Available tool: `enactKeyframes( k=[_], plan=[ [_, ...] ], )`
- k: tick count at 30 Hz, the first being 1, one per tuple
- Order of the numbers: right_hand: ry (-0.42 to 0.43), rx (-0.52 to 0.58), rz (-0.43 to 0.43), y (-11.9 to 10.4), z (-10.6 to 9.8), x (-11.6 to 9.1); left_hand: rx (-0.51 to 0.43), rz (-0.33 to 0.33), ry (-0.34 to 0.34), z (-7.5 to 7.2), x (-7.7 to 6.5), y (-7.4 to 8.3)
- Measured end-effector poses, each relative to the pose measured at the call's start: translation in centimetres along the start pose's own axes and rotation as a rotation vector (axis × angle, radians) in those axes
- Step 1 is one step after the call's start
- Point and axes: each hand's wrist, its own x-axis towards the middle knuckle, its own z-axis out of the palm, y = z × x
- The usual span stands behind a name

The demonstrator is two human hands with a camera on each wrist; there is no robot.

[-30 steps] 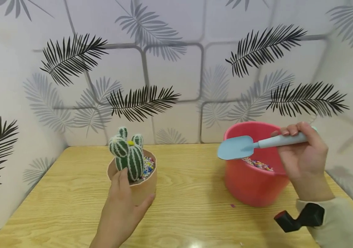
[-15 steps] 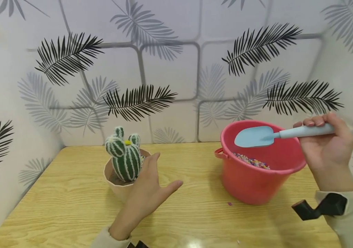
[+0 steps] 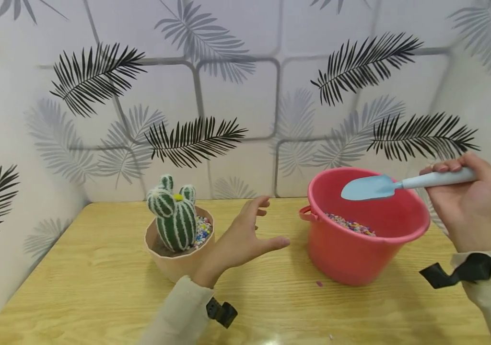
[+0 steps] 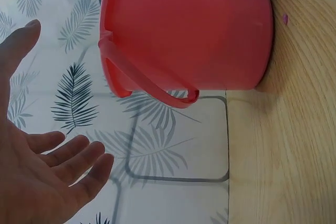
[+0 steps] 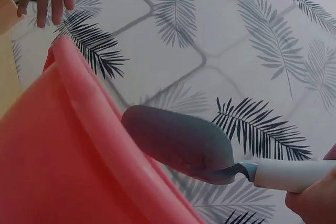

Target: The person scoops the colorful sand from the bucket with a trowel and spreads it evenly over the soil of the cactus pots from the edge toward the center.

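My right hand (image 3: 465, 201) grips the handle of a light blue garden trowel (image 3: 368, 188), its blade held over the mouth of a red bucket (image 3: 357, 258). Multicoloured beads (image 3: 349, 224) lie in the bottom of that bucket. My left hand (image 3: 245, 235) is in the air between bucket and plant, fingers spread and nothing in them; in the left wrist view its fingers (image 4: 79, 156) are loosely bent beside the bucket's handle (image 4: 147, 80). A knitted cactus (image 3: 177, 225) stands in a peach pot (image 3: 174, 266), with coloured beads (image 3: 203, 231) on its right side.
The wooden table (image 3: 77, 268) ends at a wall (image 3: 237, 105) with a leaf pattern. A small purple bit (image 3: 319, 283) lies in front of the bucket, and a pale speck (image 3: 331, 337) lies nearer the front.
My left hand has let go of the cactus pot and moved right, toward the bucket. My right hand has carried the trowel to the right, and its blade has shifted across the bucket's mouth.
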Motion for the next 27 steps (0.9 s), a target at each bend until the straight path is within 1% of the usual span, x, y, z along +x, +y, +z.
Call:
enactKeyframes(
  k=[4, 7, 11, 14, 17, 19, 24, 27],
  plan=[
    [0.040, -0.109, 0.060, -0.3, -0.9, 0.7, 0.011, 0.002, -0.026, 0.9, 1.5, 0.3],
    [0.038, -0.162, 0.111, -0.2, -1.4, 1.2, 0.013, -0.015, -0.043, 1.6, 2.5, 0.4],
    [0.029, -0.249, 0.137, 0.2, -1.5, 2.1, 0.001, -0.018, -0.061, 2.3, 3.8, 0.5],
    [0.033, -0.400, 0.123, 0.8, -1.1, 2.6, -0.003, -0.017, -0.069, 2.7, 4.7, 0.7],
    [0.029, -0.571, 0.086, 1.7, -0.8, 3.1, -0.005, -0.029, -0.078, 3.1, 5.4, 0.9],
    [0.036, -0.657, 0.054, 2.4, -0.8, 3.4, -0.009, -0.036, -0.081, 3.4, 5.7, 1.0],
    [0.077, -0.789, -0.033, 3.7, -1.3, 3.8, -0.007, -0.018, -0.068, 3.9, 6.2, 1.3],
    [0.080, -0.824, -0.085, 4.1, -1.6, 4.2, -0.021, -0.002, -0.055, 4.2, 6.5, 1.3]
  ],
)
